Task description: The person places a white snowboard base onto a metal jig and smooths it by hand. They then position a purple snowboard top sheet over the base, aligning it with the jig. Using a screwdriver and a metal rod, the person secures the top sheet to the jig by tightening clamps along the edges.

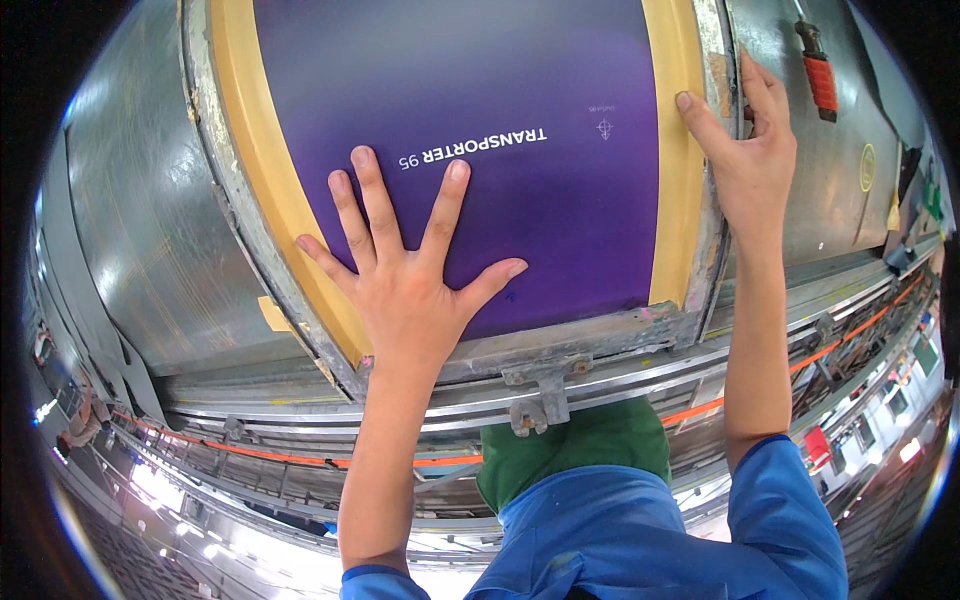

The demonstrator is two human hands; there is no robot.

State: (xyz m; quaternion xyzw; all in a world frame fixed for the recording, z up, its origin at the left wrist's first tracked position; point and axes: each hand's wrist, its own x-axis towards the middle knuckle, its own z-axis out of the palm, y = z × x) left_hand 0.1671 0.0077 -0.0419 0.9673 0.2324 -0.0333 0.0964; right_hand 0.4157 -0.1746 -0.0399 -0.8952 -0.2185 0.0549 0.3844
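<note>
A purple sheet (480, 60) with white lettering and a small white target mark lies within a worn metal frame (228, 130) edged with tan tape. My left hand (410, 290) is spread out over the sheet's near left part, fingers wide apart, the little finger reaching onto the tape. At the right side of the frame, my right hand (755, 150) grips the rail, thumb on the inner taped side and fingers bent round the outer edge. Part of those fingertips is hidden behind the rail.
A red-handled tool (820, 85) lies on the grey surface at the far right. Grey table surfaces (130, 220) flank the frame. A metal clamp (540, 395) projects from the frame's near edge. Metal rails and an orange strip (450, 461) run along the near side.
</note>
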